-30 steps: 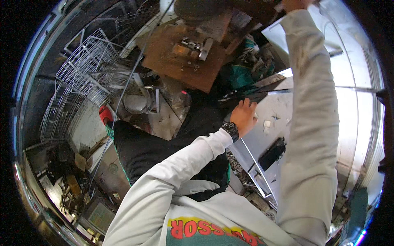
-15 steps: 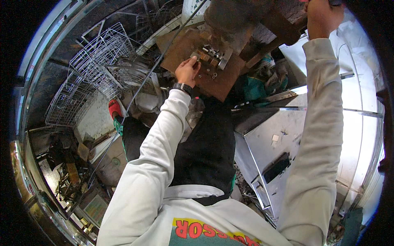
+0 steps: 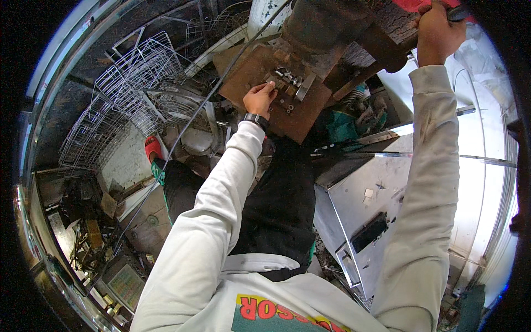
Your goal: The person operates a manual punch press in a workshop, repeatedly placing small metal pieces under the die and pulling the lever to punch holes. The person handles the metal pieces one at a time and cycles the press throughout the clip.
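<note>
My left hand (image 3: 260,100) is closed in a pinch over the left side of a rusty metal plate (image 3: 301,123). Whatever its fingertips hold is too small to make out. Beside them, a metal fixture (image 3: 286,87) with shiny pieces and a light flat bar (image 3: 306,87) rests on the plate. A few small nut-like rings (image 3: 290,109) lie in front of it. A heavy rusty machine body (image 3: 323,27) stands behind the plate. At the upper right, my right hand (image 3: 441,34) is wrapped round a dark handle (image 3: 457,13), partly hidden by the fingers.
Wire racks (image 3: 138,77) stand at the left, with a dark cable (image 3: 202,99) crossing in front. A pale metal cabinet (image 3: 368,182) with a black object (image 3: 369,231) on it is at the right. Scrap (image 3: 91,238) is heaped lower left. A red sandal (image 3: 153,147) shows on my foot.
My left hand has shifted slightly right over the plate, closer to the fixture. The machine body, smeared before, now looks sharper. My right hand keeps its grip and sits a little lower in view.
</note>
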Tool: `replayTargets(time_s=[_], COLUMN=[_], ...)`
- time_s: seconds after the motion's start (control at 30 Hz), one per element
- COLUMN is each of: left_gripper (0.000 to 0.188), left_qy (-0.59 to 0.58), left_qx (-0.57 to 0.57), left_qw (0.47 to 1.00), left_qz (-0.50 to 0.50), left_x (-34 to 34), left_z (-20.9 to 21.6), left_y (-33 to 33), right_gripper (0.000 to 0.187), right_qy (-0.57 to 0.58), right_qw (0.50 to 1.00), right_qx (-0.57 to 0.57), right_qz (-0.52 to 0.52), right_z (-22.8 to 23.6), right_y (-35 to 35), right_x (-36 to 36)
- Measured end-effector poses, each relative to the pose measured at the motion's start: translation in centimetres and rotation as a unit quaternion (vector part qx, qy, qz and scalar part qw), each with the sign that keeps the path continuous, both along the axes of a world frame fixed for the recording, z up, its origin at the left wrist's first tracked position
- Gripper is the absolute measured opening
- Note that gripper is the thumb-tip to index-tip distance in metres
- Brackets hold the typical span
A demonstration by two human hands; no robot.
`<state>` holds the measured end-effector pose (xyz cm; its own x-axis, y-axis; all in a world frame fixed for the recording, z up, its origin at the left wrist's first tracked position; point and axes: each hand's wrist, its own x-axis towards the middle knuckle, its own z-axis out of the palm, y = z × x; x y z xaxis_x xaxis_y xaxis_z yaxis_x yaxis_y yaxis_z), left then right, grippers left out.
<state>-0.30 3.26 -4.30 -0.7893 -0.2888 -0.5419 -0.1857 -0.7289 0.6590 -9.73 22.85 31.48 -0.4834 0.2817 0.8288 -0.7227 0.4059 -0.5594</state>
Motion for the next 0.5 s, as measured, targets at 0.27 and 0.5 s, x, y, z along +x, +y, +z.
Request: replayTargets(time_s=[0.27, 0.5], left_gripper=[0.025, 0.026], left_qy=[-0.004, -0.024], left_qx=[0.03, 0.028], left_qw=[1.0, 0.999], left_qz=[-0.002, -0.014], left_x=[-0.29, -0.81], left_z=[-0.16, -0.46], left_y=[-0.3, -0.62], right_gripper=[0.007, 0.014], right_qy=[-0.021, -0.07], right_qw=[1.0, 0.996], right_qx=[-0.012, -0.034], right_qz=[-0.018, -0.041], right_z=[0.22, 0.41], right_y=[-0.38, -0.92], right_x=[0.3, 0.77])
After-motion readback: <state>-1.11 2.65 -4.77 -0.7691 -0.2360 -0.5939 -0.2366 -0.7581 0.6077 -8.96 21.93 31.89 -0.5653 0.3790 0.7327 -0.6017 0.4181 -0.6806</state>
